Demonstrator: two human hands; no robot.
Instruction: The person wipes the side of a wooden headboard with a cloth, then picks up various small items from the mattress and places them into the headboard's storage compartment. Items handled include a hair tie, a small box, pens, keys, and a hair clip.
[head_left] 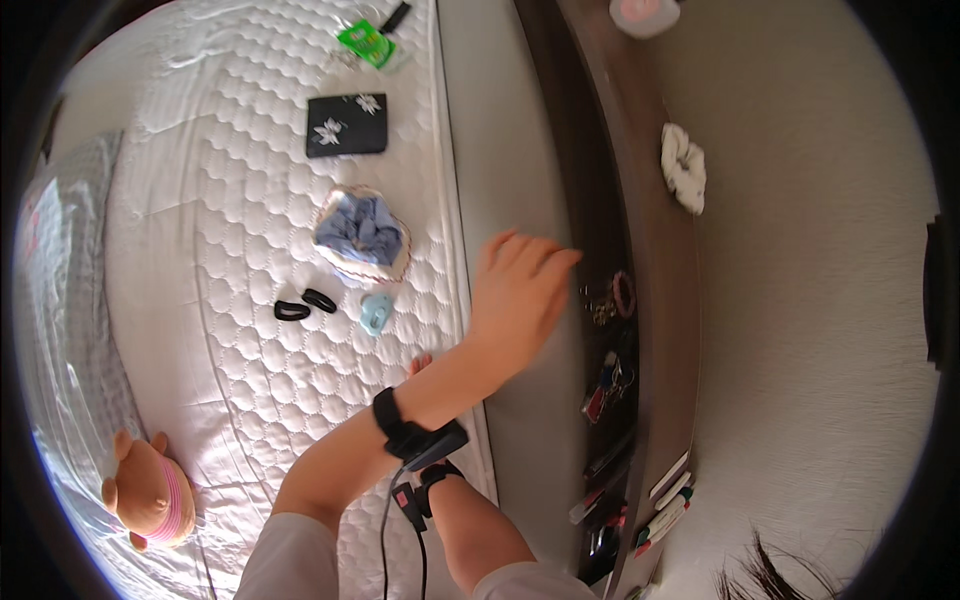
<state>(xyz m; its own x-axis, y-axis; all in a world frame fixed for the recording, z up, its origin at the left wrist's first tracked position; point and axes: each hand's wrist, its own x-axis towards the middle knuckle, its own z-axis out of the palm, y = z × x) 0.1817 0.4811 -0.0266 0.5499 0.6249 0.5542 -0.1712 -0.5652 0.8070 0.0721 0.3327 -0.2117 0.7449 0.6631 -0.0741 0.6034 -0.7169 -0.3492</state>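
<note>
My left hand (520,288) reaches across to the right with fingers spread and slightly blurred. It holds nothing and hovers just beside a dark shelf (668,330), close to a bunch of keys with a beaded ring (612,298). A black band with a small device (412,436) sits on that wrist. My right forearm crosses under the left one, and only the fingertips of my right hand (420,362) show, at the edge of the white quilted mattress (230,250).
On the mattress lie a small pouch with blue fabric (362,237), two black hair clips (305,305), a pale blue clip (376,312), a black flowered case (346,125), a green packet (366,42) and a stuffed toy (150,490). The shelf holds a white scrunchie (684,167), a keychain (605,385) and several markers (660,512).
</note>
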